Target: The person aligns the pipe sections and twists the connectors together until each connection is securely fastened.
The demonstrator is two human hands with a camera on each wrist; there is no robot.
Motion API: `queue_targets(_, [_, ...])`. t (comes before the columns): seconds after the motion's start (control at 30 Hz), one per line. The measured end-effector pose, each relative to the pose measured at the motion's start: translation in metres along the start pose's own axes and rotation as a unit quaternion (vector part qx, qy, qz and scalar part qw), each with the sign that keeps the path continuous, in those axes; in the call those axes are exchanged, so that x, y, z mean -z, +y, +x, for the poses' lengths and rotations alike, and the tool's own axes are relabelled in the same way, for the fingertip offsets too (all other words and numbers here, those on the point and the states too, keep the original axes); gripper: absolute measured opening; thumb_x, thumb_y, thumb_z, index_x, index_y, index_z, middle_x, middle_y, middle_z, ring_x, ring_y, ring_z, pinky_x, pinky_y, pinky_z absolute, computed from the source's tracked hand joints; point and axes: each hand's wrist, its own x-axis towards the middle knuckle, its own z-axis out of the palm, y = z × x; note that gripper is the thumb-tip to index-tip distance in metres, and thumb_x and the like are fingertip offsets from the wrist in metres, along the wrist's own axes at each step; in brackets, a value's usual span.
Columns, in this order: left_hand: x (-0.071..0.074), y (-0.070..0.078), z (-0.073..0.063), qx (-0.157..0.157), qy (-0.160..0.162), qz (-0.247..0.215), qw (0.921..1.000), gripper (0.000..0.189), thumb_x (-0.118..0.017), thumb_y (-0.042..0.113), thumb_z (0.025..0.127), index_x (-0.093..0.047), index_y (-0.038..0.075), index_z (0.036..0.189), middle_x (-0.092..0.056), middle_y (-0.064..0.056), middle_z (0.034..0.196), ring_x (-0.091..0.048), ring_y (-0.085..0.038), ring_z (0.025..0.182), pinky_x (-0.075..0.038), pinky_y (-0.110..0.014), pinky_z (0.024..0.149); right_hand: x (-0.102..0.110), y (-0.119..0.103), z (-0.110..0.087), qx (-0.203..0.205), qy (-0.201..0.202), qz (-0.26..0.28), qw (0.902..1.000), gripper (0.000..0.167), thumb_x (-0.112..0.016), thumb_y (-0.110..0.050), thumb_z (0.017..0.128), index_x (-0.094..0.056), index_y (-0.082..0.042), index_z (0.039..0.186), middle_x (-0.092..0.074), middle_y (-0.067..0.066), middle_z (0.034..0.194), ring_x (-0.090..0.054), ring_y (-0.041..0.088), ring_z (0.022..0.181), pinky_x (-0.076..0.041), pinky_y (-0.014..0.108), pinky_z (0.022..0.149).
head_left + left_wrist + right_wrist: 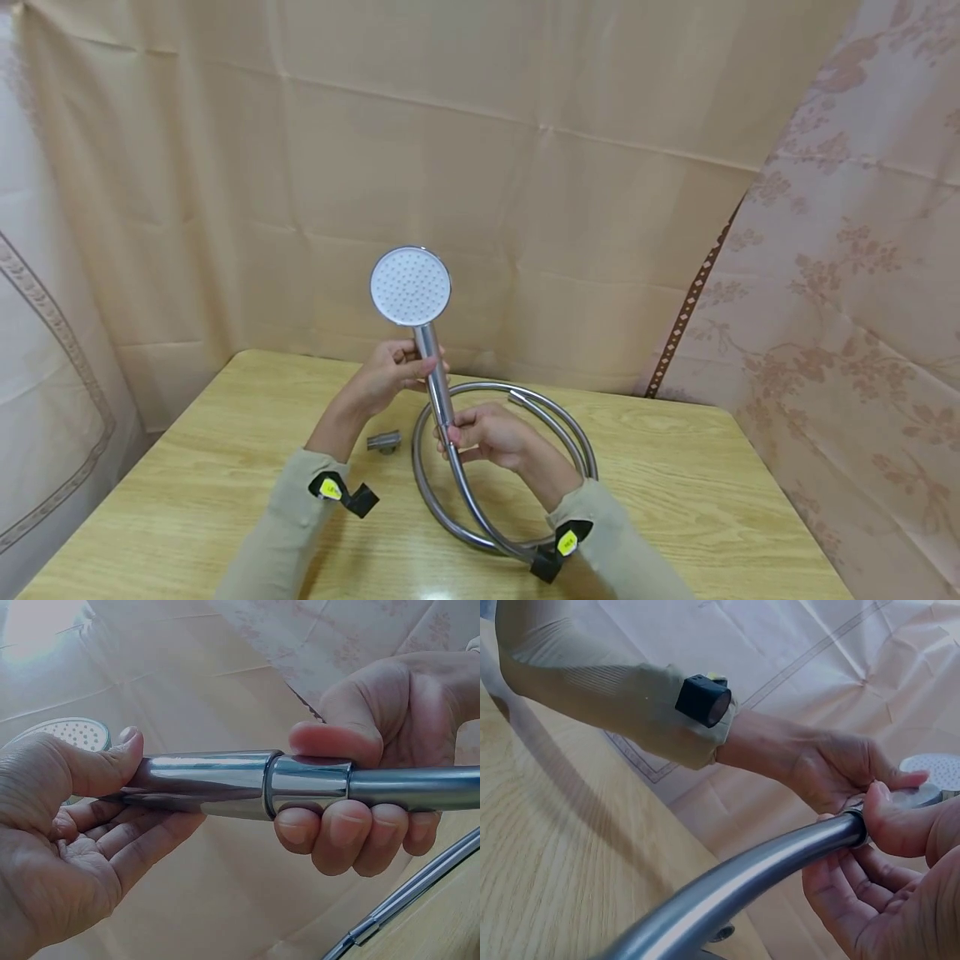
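Observation:
A chrome shower head (pixel 410 286) with a round white nozzle face is held up above the table, tilted slightly left. My left hand (pixel 392 372) grips its handle (pixel 210 780) between thumb and fingers. Just below, my right hand (pixel 491 437) pinches the metal collar (pixel 311 780) at the end of the shower hose (pixel 468 492). In the left wrist view the collar meets the handle's end, with a thin dark seam between them. From the collar the hose curves down and lies coiled on the table; its other end (pixel 517 397) rests on top of the coil.
A small grey bracket-like fitting (pixel 384 442) lies on the wooden table (pixel 675 500), left of the coil. Behind the table hangs a beige cloth (pixel 562 208), and a flower-patterned cloth (pixel 847 292) hangs on the right.

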Motion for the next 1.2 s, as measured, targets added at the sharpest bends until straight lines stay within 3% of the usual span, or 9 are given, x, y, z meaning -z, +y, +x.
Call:
queue_targets(0.17, [0.001, 0.0, -0.002, -0.003, -0.018, -0.006, 0.9998, 0.012, -0.058, 0.008, 0.102, -0.065, 0.012, 0.111, -0.076, 0.001, 0.099, -0.074, -0.015, 0.091, -0.061, -0.035, 0.081, 0.007, 0.002, -0.002, 0.001, -0.043, -0.001, 0.9991, 0.04, -0.05, 0.001, 0.102, -0.041, 0.029, 0.129, -0.071, -0.006, 0.09, -0.068, 0.009, 0.088, -0.056, 0.036, 0.091])
queue_targets(0.33, [0.002, 0.001, -0.004, -0.008, -0.042, -0.005, 0.9991, 0.013, -0.056, 0.013, 0.105, -0.064, 0.014, 0.114, -0.075, 0.003, 0.103, -0.073, -0.015, 0.094, -0.061, -0.037, 0.083, 0.014, 0.001, -0.007, 0.002, -0.078, 0.005, 0.9969, 0.035, -0.057, -0.005, 0.101, -0.052, 0.019, 0.126, -0.073, -0.005, 0.096, -0.069, 0.01, 0.095, -0.057, 0.033, 0.089])
queue_targets(0.47, [0.005, 0.004, -0.005, -0.01, -0.048, -0.006, 0.9988, 0.014, -0.054, 0.018, 0.106, -0.064, 0.016, 0.115, -0.075, 0.004, 0.105, -0.073, -0.015, 0.097, -0.06, -0.039, 0.086, 0.017, -0.001, -0.01, 0.007, -0.096, 0.006, 0.9954, 0.04, -0.055, -0.005, 0.102, -0.046, 0.021, 0.132, -0.073, -0.005, 0.101, -0.069, 0.011, 0.098, -0.057, 0.034, 0.091])
queue_targets(0.6, [0.008, 0.005, -0.007, -0.005, -0.045, -0.007, 0.999, 0.015, -0.053, 0.021, 0.107, -0.065, 0.018, 0.116, -0.076, 0.003, 0.107, -0.073, -0.014, 0.098, -0.06, -0.04, 0.086, 0.019, -0.001, -0.011, 0.01, -0.108, 0.015, 0.994, 0.028, -0.052, -0.003, 0.103, -0.055, 0.011, 0.128, -0.074, -0.004, 0.104, -0.07, 0.011, 0.1, -0.057, 0.034, 0.091])
queue_targets(0.67, [0.01, 0.007, -0.008, -0.001, -0.045, -0.007, 0.999, 0.017, -0.052, 0.021, 0.107, -0.065, 0.017, 0.117, -0.076, 0.004, 0.107, -0.072, -0.014, 0.097, -0.059, -0.039, 0.086, 0.019, -0.001, -0.012, 0.013, -0.111, 0.017, 0.9936, 0.026, -0.051, -0.002, 0.103, -0.058, 0.006, 0.127, -0.074, -0.003, 0.105, -0.07, 0.012, 0.102, -0.058, 0.034, 0.091])
queue_targets(0.83, [0.014, 0.013, -0.01, 0.013, -0.046, -0.008, 0.9988, 0.019, -0.048, 0.019, 0.108, -0.065, 0.017, 0.118, -0.076, 0.004, 0.105, -0.073, -0.014, 0.097, -0.059, -0.039, 0.086, 0.015, -0.002, -0.012, 0.015, -0.108, 0.015, 0.9939, 0.035, -0.051, -0.001, 0.103, -0.051, 0.012, 0.135, -0.074, -0.002, 0.106, -0.071, 0.013, 0.103, -0.058, 0.036, 0.092])
queue_targets(1.03, [0.018, 0.016, -0.012, 0.02, -0.059, -0.005, 0.9981, 0.021, -0.047, 0.02, 0.109, -0.067, 0.022, 0.114, -0.075, 0.005, 0.104, -0.072, -0.013, 0.097, -0.059, -0.04, 0.085, 0.007, -0.003, -0.011, 0.008, -0.091, 0.017, 0.9956, 0.029, -0.053, 0.001, 0.102, -0.059, 0.004, 0.13, -0.075, -0.001, 0.104, -0.071, 0.013, 0.101, -0.058, 0.04, 0.095])
queue_targets(1.2, [0.024, 0.013, -0.014, 0.031, -0.061, -0.003, 0.9976, 0.023, -0.045, 0.021, 0.11, -0.067, 0.022, 0.116, -0.076, 0.004, 0.105, -0.074, -0.013, 0.099, -0.058, -0.043, 0.088, 0.0, -0.002, -0.01, 0.008, -0.076, 0.008, 0.9971, 0.028, -0.052, 0.002, 0.101, -0.059, 0.006, 0.128, -0.074, -0.003, 0.099, -0.07, 0.013, 0.098, -0.058, 0.044, 0.096])
